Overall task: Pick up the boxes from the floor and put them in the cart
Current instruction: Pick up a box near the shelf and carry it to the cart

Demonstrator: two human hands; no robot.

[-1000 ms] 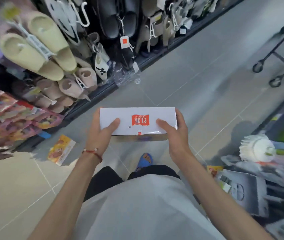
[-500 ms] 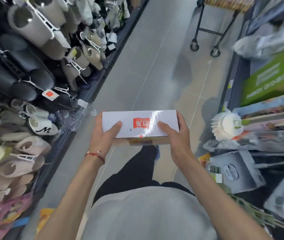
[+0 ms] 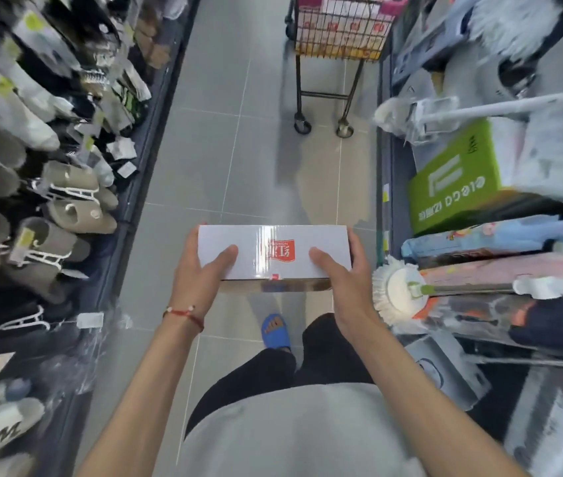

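Note:
I carry a white box (image 3: 273,251) with a red logo flat in front of my waist. My left hand (image 3: 201,275) grips its left end, thumb on top and fingers underneath. At the right end my right hand (image 3: 345,277) grips it the same way. Straight ahead down the aisle stands the wire cart (image 3: 338,32), its basket holding several boxes with red print. Its two near wheels rest on the grey floor, well beyond the box.
Slippers on hangers (image 3: 66,201) fill the left shelf. The right shelf holds a green carton (image 3: 455,177), mops (image 3: 397,290) that jut into the aisle, and packaged goods. Grey tile floor (image 3: 238,149) runs between me and the cart. My blue sandal (image 3: 274,330) shows below the box.
My view has swung right, away from the slipper shelf, to face down the aisle. The cart has come into full view and nearer. Both hands keep the same grip on the box.

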